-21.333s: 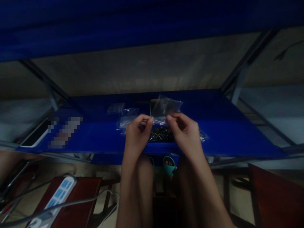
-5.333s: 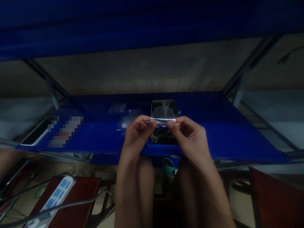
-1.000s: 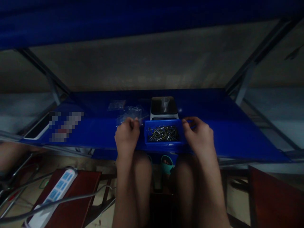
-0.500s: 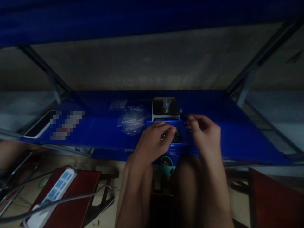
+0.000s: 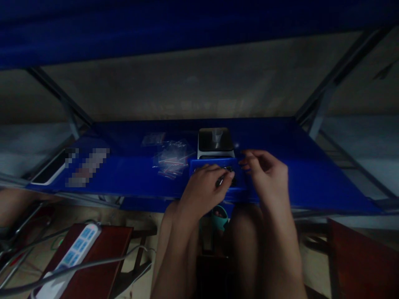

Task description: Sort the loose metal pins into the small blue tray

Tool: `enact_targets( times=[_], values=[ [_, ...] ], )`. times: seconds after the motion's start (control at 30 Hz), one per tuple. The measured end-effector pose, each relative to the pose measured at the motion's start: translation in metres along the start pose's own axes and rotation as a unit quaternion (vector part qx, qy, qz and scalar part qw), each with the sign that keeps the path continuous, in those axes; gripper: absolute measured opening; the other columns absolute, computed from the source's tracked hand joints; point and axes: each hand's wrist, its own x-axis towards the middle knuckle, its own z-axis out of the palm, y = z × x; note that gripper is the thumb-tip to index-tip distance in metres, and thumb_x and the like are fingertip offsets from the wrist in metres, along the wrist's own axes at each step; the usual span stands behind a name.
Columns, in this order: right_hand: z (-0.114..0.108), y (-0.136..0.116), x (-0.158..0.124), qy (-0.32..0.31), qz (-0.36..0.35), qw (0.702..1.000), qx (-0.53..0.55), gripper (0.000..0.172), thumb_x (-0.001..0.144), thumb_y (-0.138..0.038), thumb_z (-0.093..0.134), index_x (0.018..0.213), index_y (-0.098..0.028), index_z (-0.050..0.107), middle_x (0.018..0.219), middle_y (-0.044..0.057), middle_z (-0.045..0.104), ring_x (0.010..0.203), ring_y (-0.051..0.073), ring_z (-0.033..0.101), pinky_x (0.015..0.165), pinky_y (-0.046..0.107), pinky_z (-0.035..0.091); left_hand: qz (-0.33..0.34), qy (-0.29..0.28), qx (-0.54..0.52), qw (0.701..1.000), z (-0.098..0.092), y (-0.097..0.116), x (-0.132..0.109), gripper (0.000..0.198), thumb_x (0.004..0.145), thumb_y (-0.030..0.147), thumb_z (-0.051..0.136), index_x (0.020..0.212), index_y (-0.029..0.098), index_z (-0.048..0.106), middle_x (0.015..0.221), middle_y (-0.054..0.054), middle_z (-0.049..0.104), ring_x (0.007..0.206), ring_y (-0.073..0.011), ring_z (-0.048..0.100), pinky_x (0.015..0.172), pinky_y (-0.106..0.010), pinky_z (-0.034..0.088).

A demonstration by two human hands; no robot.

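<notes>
My left hand (image 5: 204,187) reaches over a shallow blue tray (image 5: 230,162), its thumb and fingertips drawn together among small shiny dark metal pieces (image 5: 220,181). Part of the pieces lies under that hand, and what sits between its fingertips is too small to make out. Just right of the tray, my right hand (image 5: 269,170) is raised with curled fingers and the thumb close to the index finger. Anything in that pinch cannot be made out. Behind the tray stands a scale (image 5: 215,141) with a small clear cup (image 5: 217,135) on its plate.
Clear plastic bags (image 5: 173,160) with red strips lie left of the tray on the blue table (image 5: 311,174). A phone-like slab (image 5: 51,168) rests at the far left. Below, a power strip (image 5: 75,251) sits on a brown stool (image 5: 116,241). A blue shelf (image 5: 199,25) hangs overhead.
My left thumb and fingertips have shifted slightly within the tray, uncovering different metal pieces. The right hand stays nearly in place. The view has tilted a little.
</notes>
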Motion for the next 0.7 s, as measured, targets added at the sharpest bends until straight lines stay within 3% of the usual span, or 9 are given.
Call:
enact_targets(
  times=[0.07, 0.2, 0.37, 0.47, 0.6, 0.7],
  values=[
    [-0.001, 0.000, 0.001, -0.002, 0.002, 1.000, -0.002, 0.036, 0.085, -0.050, 0.063, 0.097, -0.018, 0.075, 0.085, 0.009, 0.076, 0.078, 0.023, 0.071, 0.074, 0.035, 0.054, -0.015, -0.018, 0.025, 0.999, 0.004, -0.001, 0.001, 0.030, 0.107, 0.031, 0.048, 0.091, 0.022, 0.072, 0.101, -0.005, 0.075, 0.101, -0.0228, 0.069, 0.093, -0.037, 0.048],
    [-0.001, 0.001, 0.001, -0.001, 0.009, 1.000, 0.004, 0.035, 0.084, -0.048, 0.063, 0.098, -0.018, 0.075, 0.084, 0.009, 0.076, 0.078, 0.023, 0.071, 0.075, 0.036, 0.053, -0.046, 0.009, 0.058, 0.997, 0.004, -0.006, 0.000, 0.033, 0.108, 0.031, 0.046, 0.087, 0.020, 0.070, 0.094, -0.006, 0.072, 0.092, -0.0228, 0.068, 0.085, -0.037, 0.048],
    [-0.002, 0.003, 0.001, 0.002, 0.000, 1.000, -0.004, 0.037, 0.084, -0.049, 0.063, 0.099, -0.018, 0.076, 0.084, 0.009, 0.076, 0.077, 0.023, 0.071, 0.072, 0.035, 0.051, -0.041, 0.024, 0.082, 0.996, 0.003, -0.006, -0.002, 0.029, 0.107, 0.028, 0.048, 0.090, 0.021, 0.070, 0.095, -0.005, 0.072, 0.092, -0.0223, 0.068, 0.084, -0.036, 0.049],
    [-0.003, 0.004, 0.001, 0.013, -0.021, 0.997, -0.068, 0.039, 0.087, -0.051, 0.060, 0.099, -0.018, 0.077, 0.087, 0.010, 0.077, 0.078, 0.025, 0.071, 0.072, 0.036, 0.049, -0.028, 0.034, 0.077, 0.996, 0.002, -0.006, -0.001, 0.028, 0.107, 0.027, 0.049, 0.090, 0.020, 0.070, 0.095, -0.004, 0.072, 0.092, -0.0220, 0.069, 0.085, -0.035, 0.049],
    [-0.004, 0.006, 0.000, -0.002, -0.043, 0.981, -0.190, 0.038, 0.090, -0.050, 0.058, 0.101, -0.019, 0.077, 0.093, 0.010, 0.077, 0.077, 0.024, 0.067, 0.070, 0.035, 0.045, -0.023, 0.140, 0.067, 0.988, -0.009, -0.012, -0.002, 0.027, 0.107, 0.026, 0.049, 0.092, 0.020, 0.070, 0.096, -0.005, 0.073, 0.095, -0.0216, 0.069, 0.092, -0.036, 0.048],
    [-0.002, 0.007, -0.003, -0.064, -0.028, 0.961, -0.269, 0.040, 0.092, -0.051, 0.061, 0.114, -0.022, 0.075, 0.098, 0.010, 0.077, 0.081, 0.025, 0.068, 0.069, 0.035, 0.044, -0.102, 0.248, 0.067, 0.961, -0.018, -0.018, -0.006, 0.024, 0.107, 0.030, 0.049, 0.100, 0.021, 0.070, 0.097, -0.005, 0.074, 0.091, -0.0213, 0.069, 0.084, -0.035, 0.049]
  ],
)
